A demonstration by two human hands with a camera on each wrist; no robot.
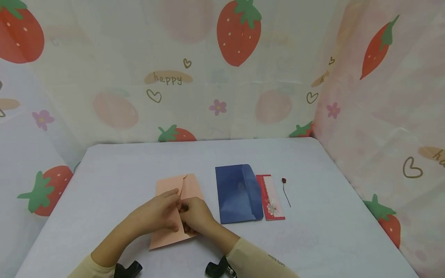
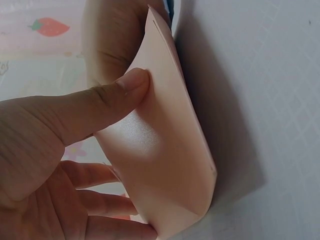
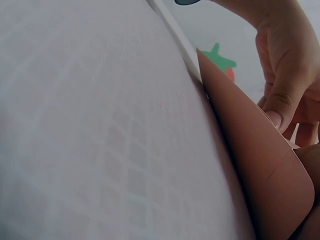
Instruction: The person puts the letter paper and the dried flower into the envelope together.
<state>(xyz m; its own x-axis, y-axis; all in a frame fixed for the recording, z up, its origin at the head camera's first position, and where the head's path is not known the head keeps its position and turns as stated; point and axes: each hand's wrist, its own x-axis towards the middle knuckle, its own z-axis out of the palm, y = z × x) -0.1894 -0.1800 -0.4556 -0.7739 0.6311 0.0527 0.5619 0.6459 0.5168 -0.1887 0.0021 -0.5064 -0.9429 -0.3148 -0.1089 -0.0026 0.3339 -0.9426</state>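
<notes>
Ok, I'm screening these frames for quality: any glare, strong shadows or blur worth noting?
Left wrist: a pale glare patch on the peach envelope, a broad shadow beside it on the tabletop; right wrist: dim, the tabletop's pattern soft, a dark shadow along the envelope's edge; head: fairly even light, faint sheen on the blue envelope.

Here's a plain peach envelope [image 1: 162, 238], a deep blue envelope [image 1: 234, 195], a red card [image 1: 262, 195] with a pale pink, flower-decorated panel [image 1: 272, 191], a dark red flower head [image 1: 284, 180], a white table [image 1: 326, 220], beige sleeves [image 1: 260, 260], and, look, red, green-topped strawberries [image 1: 238, 36] across the cream backdrop [image 1: 240, 85]!
</notes>
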